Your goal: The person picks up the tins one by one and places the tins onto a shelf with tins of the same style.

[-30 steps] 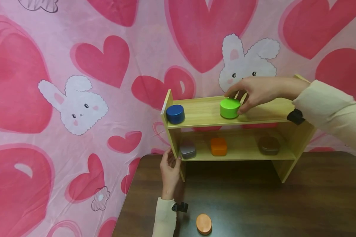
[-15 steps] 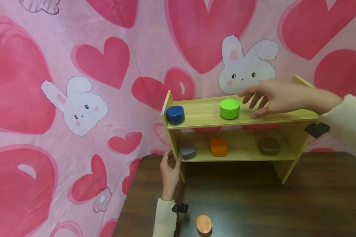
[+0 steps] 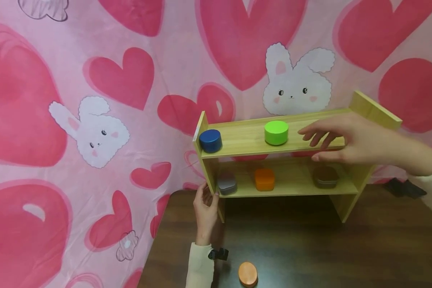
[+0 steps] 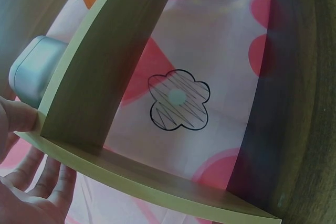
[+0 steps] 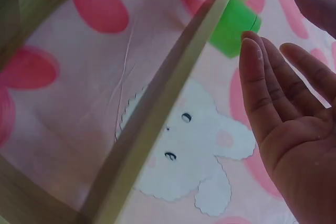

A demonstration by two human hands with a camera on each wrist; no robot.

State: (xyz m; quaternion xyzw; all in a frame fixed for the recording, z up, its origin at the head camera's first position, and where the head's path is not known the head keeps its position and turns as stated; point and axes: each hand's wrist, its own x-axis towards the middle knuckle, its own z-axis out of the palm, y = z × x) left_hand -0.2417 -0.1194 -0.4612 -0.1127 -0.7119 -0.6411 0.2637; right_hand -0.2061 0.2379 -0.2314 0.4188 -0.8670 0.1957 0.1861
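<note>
My left hand (image 3: 206, 208) grips the left side panel of a small two-tier wooden shelf (image 3: 237, 154). In the left wrist view its thumb lies at the board edge and the fingers (image 4: 46, 182) behind the panel. My right hand (image 3: 356, 138) is in front of the shelf's right half, fingers extended and holding nothing. Left of its fingertips, apart from them, a bright green round tin (image 3: 276, 133) stands on the top tier. A blue round tin (image 3: 210, 141) stands at that tier's left end.
On the lower tier sit a grey tin (image 3: 227, 183), an orange square tin (image 3: 264, 179) and a brown tin (image 3: 325, 177). An orange oval tin (image 3: 248, 274) lies on the dark wooden table (image 3: 291, 236) near the front. A pink heart-patterned cloth (image 3: 180, 52) hangs behind.
My right hand has let go of the green tin and moved away to the right and down. The tin stays on the top tier. My left hand keeps its grip.
</note>
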